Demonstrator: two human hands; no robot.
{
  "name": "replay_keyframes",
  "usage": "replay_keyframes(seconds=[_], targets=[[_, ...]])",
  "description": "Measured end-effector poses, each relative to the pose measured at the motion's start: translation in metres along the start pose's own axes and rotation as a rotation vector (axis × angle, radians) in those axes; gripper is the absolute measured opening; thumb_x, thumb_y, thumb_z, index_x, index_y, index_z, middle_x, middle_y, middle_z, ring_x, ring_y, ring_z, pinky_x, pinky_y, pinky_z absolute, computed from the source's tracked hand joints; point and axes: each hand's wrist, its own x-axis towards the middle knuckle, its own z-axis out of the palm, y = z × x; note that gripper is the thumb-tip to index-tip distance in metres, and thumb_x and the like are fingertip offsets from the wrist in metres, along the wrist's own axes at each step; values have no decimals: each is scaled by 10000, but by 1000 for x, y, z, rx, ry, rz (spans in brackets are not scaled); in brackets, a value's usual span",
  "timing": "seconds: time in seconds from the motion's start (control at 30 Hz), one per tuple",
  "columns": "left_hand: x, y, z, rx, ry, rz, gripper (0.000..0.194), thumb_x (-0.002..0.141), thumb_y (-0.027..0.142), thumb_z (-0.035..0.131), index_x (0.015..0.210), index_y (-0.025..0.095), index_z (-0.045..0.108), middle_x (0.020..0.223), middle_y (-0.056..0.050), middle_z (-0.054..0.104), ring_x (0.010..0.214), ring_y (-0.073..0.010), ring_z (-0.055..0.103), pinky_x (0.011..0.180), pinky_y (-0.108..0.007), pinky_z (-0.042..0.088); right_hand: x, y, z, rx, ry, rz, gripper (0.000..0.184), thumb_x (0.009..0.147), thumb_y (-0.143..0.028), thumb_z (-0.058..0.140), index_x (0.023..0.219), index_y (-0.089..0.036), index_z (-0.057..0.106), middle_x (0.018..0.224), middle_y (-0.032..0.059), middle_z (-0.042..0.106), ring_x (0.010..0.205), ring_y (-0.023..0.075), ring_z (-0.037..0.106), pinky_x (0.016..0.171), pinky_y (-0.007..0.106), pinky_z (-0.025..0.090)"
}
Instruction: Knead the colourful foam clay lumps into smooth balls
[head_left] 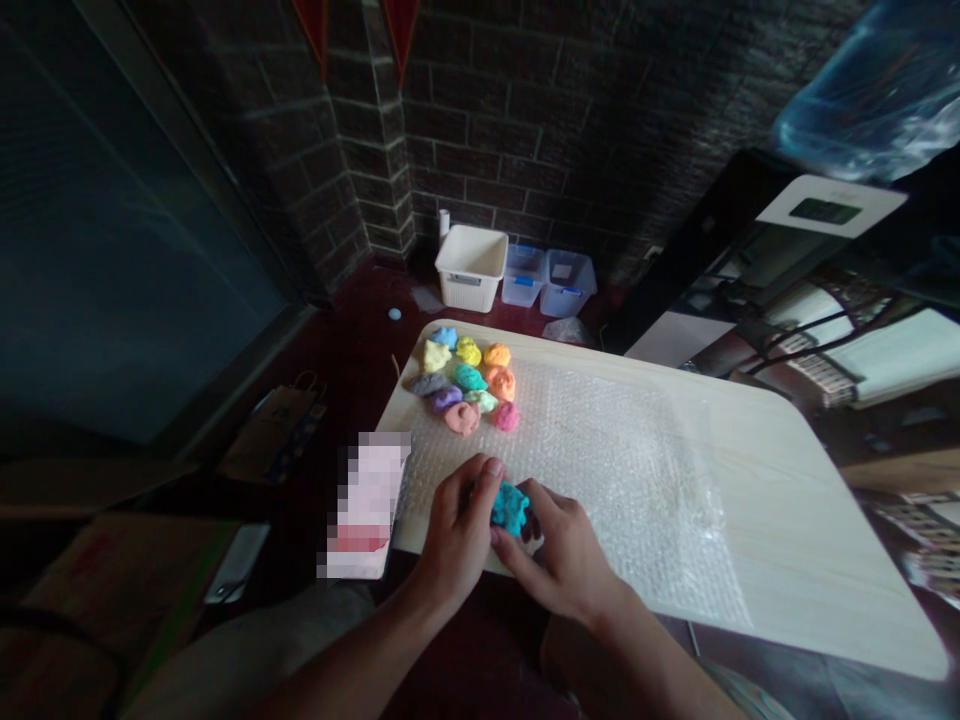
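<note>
A lump of teal modelling clay [511, 509] is held between my two hands, just over the table's near edge. My left hand [463, 520] is closed around its left side, the thumb lying along the top. From the right, my right hand [562, 545] grips the same lump with thumb and bent fingers; some fingertips are hidden behind it. Beyond my hands, several clay lumps lie in a cluster at the table's far left, among them a pink lump [505, 416], a salmon lump [462, 418], a purple lump [445, 398] and a green lump [470, 377].
Bubble wrap [600, 470] covers much of the pale wooden table [795, 510]. A blurred-out pinkish item [367, 510] lies at the left edge. Behind the table stand a white basket [472, 265] and clear plastic bins [566, 285]. A water dispenser [825, 205] is at right.
</note>
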Motion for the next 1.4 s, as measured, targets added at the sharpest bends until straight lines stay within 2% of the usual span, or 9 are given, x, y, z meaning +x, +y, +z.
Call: replay_keyframes(seconds=[0.37,0.53,0.63,0.77,0.93,1.13,1.2,1.27,1.4], targets=[[6,-3,0,-47,104,-31,540,956,577,592,569,241,422,538,26,439,551,-152,447,527,-290,392,-5,-15,11,145,-40,-20,269,1057,-364,518,826,-227,520,696,-2,595,589,152,553,601,287,403],[7,-9,7,-139,111,-137,537,897,654,660,612,216,538,592,15,528,597,-161,510,579,-292,439,-5,-14,7,171,32,7,308,1035,-387,568,778,-221,532,648,-15,577,558,135,547,561,266,390],[10,-7,13,-371,49,-234,489,895,638,684,709,189,626,668,6,601,644,-153,559,621,-266,468,-1,-11,0,21,127,-6,316,1008,-360,591,737,-226,498,596,-29,532,504,123,498,519,269,342],[15,-1,13,-809,-142,-529,507,975,622,544,938,151,727,850,-67,744,713,-172,673,694,-279,541,5,-11,-3,-229,124,-63,309,956,-378,631,719,-234,493,621,-7,554,549,153,501,553,301,340],[10,4,9,-923,-325,-713,523,1001,533,499,1044,91,776,986,-167,809,862,-239,762,753,-309,577,-1,-24,-3,-129,32,-170,428,1008,-473,476,646,-247,437,623,13,523,592,183,483,596,343,363],[-4,6,18,-1046,-444,-763,439,938,549,594,918,143,761,871,-126,801,945,-293,776,813,-369,592,2,-44,-13,-196,388,45,227,1047,-309,494,891,-212,628,827,77,645,793,243,604,722,381,450],[-6,8,22,-1097,-470,-746,470,911,609,608,970,163,746,901,-119,792,1007,-324,767,873,-424,594,11,-51,-11,-203,297,49,209,1027,-326,535,1135,-193,655,1095,128,704,1025,292,634,897,441,476],[-7,9,23,-1146,-474,-700,530,893,669,598,1076,188,724,986,-115,782,1062,-342,753,921,-472,587,21,-56,-5,-189,187,57,270,1024,-348,543,1216,-190,649,1173,135,722,1116,311,638,957,455,469],[-10,6,17,-1120,-392,-628,574,870,709,603,1175,227,669,1118,-103,742,1079,-346,745,949,-534,581,31,-56,17,-175,66,133,353,1048,-368,475,800,-195,657,788,75,709,791,249,661,792,397,459]])
